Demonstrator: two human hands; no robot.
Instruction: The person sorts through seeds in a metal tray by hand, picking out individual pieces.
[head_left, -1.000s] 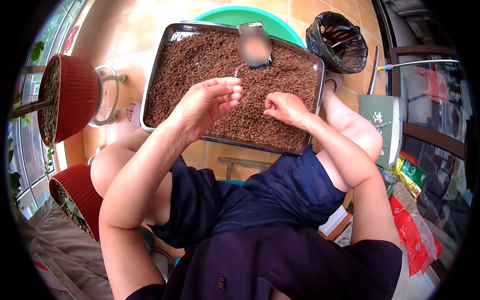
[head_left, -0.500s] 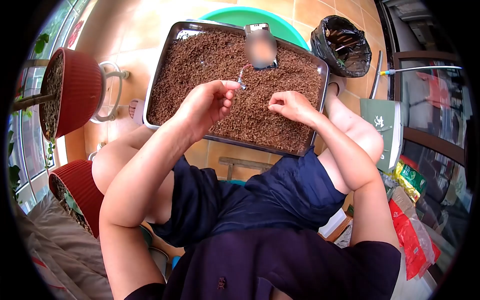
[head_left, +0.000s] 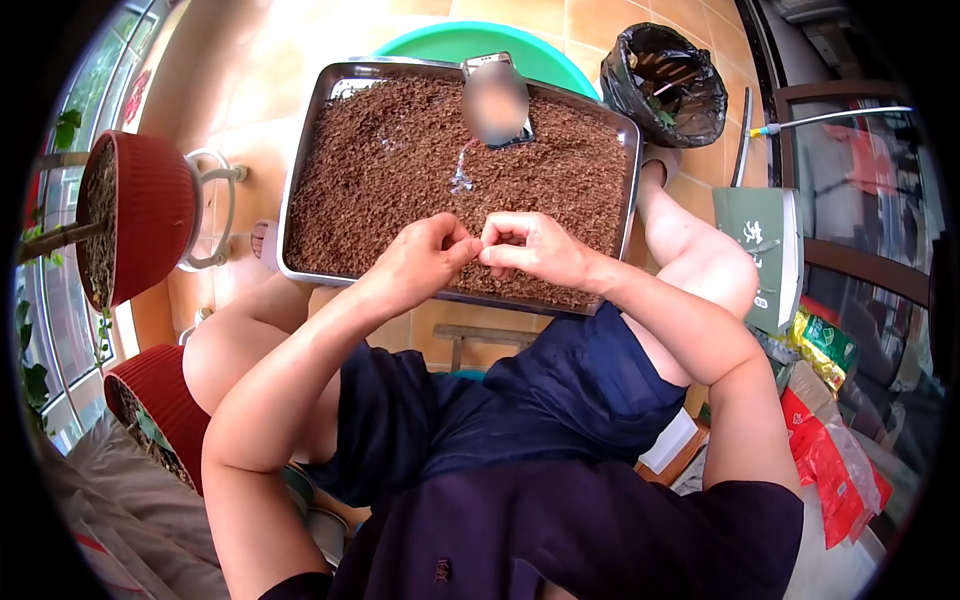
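Note:
A metal tray [head_left: 300, 215] is filled with brown crumbly material [head_left: 375, 180]. Over its near part, my left hand [head_left: 425, 255] and my right hand [head_left: 532, 248] meet fingertip to fingertip. Both are pinched closed; whatever lies between the fingers is too small to make out. A phone [head_left: 515, 128] with a blurred screen lies at the tray's far edge. Just below it, a small shiny charm [head_left: 461, 182] on a reddish cord rests on the brown material.
Behind the tray sits a green basin [head_left: 480, 42]. A bin with a black bag [head_left: 665, 95] stands at the far right, near a green book [head_left: 755, 250]. Red plant pots [head_left: 150, 215] are on the left. A red plastic bag [head_left: 825, 465] lies at lower right.
My left hand has let go of the charm, which now lies on the brown material, and has moved down. My right hand has moved left to meet it.

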